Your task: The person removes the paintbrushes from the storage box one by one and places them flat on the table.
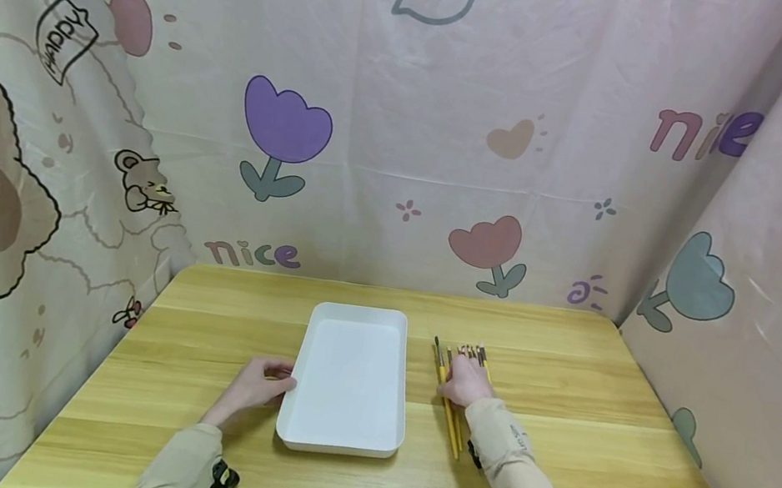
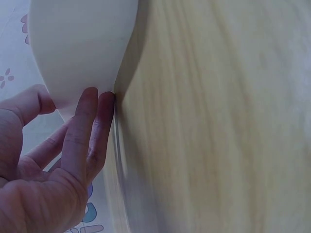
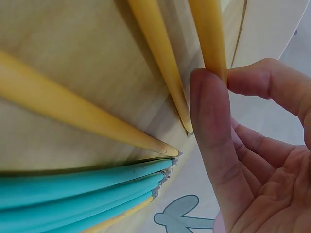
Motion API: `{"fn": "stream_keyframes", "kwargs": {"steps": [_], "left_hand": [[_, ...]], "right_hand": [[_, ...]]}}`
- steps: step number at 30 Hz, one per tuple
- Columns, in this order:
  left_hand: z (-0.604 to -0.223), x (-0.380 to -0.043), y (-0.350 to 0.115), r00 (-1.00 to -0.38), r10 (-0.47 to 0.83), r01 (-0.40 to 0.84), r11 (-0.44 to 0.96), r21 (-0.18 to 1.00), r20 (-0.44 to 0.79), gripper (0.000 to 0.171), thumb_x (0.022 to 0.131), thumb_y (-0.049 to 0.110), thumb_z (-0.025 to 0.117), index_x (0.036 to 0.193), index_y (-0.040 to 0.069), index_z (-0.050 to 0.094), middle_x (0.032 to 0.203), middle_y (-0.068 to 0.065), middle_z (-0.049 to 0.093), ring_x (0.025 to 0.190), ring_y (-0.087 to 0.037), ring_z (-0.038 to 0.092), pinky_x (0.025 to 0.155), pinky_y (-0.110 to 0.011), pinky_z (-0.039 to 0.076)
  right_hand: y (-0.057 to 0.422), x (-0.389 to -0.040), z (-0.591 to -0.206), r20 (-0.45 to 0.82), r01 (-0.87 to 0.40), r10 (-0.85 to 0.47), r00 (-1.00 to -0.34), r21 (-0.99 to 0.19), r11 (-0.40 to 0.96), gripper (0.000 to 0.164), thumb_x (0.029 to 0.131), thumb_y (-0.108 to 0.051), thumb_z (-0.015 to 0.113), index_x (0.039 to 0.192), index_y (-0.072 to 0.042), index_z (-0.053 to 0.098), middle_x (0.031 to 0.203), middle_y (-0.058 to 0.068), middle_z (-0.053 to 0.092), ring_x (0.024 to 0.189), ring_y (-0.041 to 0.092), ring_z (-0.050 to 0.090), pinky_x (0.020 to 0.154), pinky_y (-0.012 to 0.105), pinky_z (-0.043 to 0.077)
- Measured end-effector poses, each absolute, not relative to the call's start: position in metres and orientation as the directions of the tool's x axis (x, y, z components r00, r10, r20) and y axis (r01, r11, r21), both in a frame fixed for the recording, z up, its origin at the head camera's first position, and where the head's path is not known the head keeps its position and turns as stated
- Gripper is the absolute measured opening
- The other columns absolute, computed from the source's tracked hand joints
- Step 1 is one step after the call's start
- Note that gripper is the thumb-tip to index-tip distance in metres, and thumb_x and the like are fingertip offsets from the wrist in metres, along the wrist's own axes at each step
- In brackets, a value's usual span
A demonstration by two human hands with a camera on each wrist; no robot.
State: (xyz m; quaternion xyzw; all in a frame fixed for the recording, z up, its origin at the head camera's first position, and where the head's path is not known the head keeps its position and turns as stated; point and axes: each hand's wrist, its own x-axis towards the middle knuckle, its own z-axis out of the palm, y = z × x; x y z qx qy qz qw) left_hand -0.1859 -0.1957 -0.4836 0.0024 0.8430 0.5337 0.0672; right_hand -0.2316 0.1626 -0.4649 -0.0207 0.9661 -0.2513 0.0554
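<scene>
A white rectangular tray (image 1: 348, 377) lies on the wooden table. My left hand (image 1: 256, 384) grips its left side. In the left wrist view, the thumb bends over the rim while the fingertips (image 2: 87, 99) lie against the tray's outer wall (image 2: 85, 43). To the right of the tray, my right hand (image 1: 469, 382) is over a group of paintbrushes (image 1: 483, 354). Up close, thumb and forefinger pinch the yellow handle of one paintbrush (image 3: 209, 39). Beside it lie other yellow-handled brushes (image 3: 158, 53) and several teal-handled ones (image 3: 82, 194). The head view hides part of the brushes behind the hand.
The wooden table (image 1: 554, 370) meets a patterned cloth (image 1: 397, 152) at the back, with more cloth along both sides. A dark wrist device (image 1: 223, 480) sits at the left sleeve.
</scene>
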Motion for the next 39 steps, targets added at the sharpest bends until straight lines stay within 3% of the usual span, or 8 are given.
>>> {"fn": "stream_keyframes", "kwargs": {"steps": [21, 33, 39], "left_hand": [[-0.4842, -0.1854, -0.1963, -0.99, 0.08, -0.074, 0.411, 0.908, -0.117, 0.036, 0.089, 0.003, 0.065, 0.122, -0.01, 0.065, 0.106, -0.02, 0.07, 0.087, -0.017, 0.067, 0.071, -0.03, 0.063], [-0.4834, -0.1853, -0.1953, -0.99, 0.079, -0.079, 0.403, 0.912, -0.12, 0.036, 0.089, 0.003, 0.065, 0.123, -0.01, 0.065, 0.106, -0.02, 0.07, 0.087, -0.017, 0.067, 0.072, -0.032, 0.063], [-0.4833, -0.1845, -0.1946, -0.989, 0.077, -0.089, 0.401, 0.912, -0.13, 0.036, 0.09, 0.003, 0.064, 0.124, -0.01, 0.064, 0.107, -0.021, 0.069, 0.087, -0.017, 0.067, 0.074, -0.035, 0.064]], "right_hand": [[0.1597, -0.2312, -0.466, -0.074, -0.069, -0.11, -0.991, -0.419, 0.905, 0.028, 0.077, -0.003, 0.077, 0.062, -0.009, 0.055, 0.044, 0.0, 0.053, 0.036, 0.01, 0.048, 0.04, 0.021, 0.045], [0.1591, -0.2309, -0.4654, -0.048, -0.089, -0.117, -0.992, -0.389, 0.917, 0.027, 0.076, -0.003, 0.075, 0.06, -0.01, 0.054, 0.047, 0.001, 0.052, 0.04, 0.013, 0.049, 0.043, 0.022, 0.044], [0.1602, -0.2309, -0.4646, -0.054, -0.059, -0.088, -0.995, -0.397, 0.916, 0.023, 0.078, -0.002, 0.075, 0.066, -0.008, 0.055, 0.055, 0.005, 0.056, 0.042, 0.015, 0.053, 0.045, 0.023, 0.046]]}}
